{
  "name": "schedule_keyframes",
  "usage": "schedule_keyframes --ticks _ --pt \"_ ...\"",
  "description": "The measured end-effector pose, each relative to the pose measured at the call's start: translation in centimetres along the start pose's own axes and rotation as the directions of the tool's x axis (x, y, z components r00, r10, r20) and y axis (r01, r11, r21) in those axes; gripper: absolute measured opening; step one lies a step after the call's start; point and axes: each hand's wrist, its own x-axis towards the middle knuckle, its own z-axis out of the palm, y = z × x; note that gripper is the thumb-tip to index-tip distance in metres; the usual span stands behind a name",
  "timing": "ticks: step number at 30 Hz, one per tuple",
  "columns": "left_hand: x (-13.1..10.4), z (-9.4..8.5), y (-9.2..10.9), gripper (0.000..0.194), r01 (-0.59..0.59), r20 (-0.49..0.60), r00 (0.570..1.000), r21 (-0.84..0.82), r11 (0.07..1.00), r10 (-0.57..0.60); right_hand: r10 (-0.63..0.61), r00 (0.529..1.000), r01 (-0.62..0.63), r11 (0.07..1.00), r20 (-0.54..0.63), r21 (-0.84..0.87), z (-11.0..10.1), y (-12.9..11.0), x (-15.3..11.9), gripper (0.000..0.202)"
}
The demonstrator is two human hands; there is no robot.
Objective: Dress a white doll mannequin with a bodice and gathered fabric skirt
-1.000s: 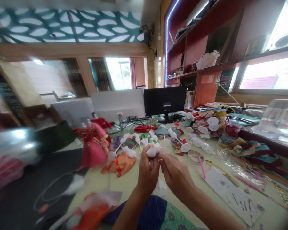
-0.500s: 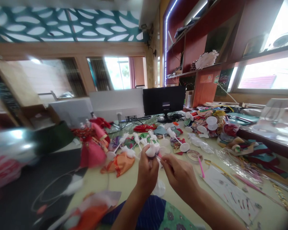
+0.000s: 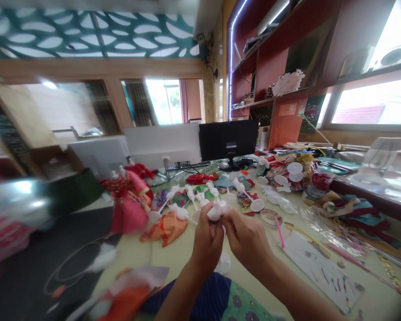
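Observation:
My left hand (image 3: 205,245) is closed around a small white doll bust (image 3: 218,208), held upright above the table. Below it shows a round, clear-looking white base (image 3: 223,264). A bit of dark cloth appears on the bust under the shoulders. At the bust's right side, my right hand (image 3: 250,238) has its thumb and fingers pinched together, touching or almost touching it; whatever lies between them is hidden. Just beyond the hands lie several more white doll busts on stands (image 3: 212,189), some dressed in cloth. An orange doll dress (image 3: 165,228) is left of my hands.
Red doll dresses (image 3: 128,207) stand at the left. Two monitors (image 3: 229,140) are at the back. To the right lie a roll of tape (image 3: 270,218), a pink stick (image 3: 280,235), a white sheet with small pieces (image 3: 324,267) and heaped fabric (image 3: 354,214). Blue and green cloth (image 3: 210,296) is nearest me.
My right hand has moved slightly left and up, closer against the bust. The bust and my left hand have shifted a little to the right.

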Motion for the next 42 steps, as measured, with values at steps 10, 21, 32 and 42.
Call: schedule_keyframes --ticks 10,21,32,42 --pt "0.0 0.4 -0.4 0.038 -0.047 -0.122 0.991 0.122 0.991 0.062 -0.003 0.997 -0.002 0.998 0.08 0.063 -0.4 -0.4 -0.2 0.02" --pt "0.1 0.4 -0.7 0.04 -0.013 -0.103 0.994 0.074 0.997 0.021 0.007 0.986 -0.027 0.992 0.164 0.12 -0.8 0.1 -0.9 0.019" --pt "-0.3 0.3 -0.3 0.045 -0.105 -0.04 0.993 0.078 0.991 0.108 -0.008 0.993 0.013 0.999 0.115 -0.05 0.0 -0.1 -0.2 0.016" --pt "-0.9 1.1 0.5 0.059 -0.154 0.115 0.979 -0.115 0.981 0.167 0.122 0.957 -0.218 0.9 0.263 0.376 -1.3 3.1 -1.2 0.016"
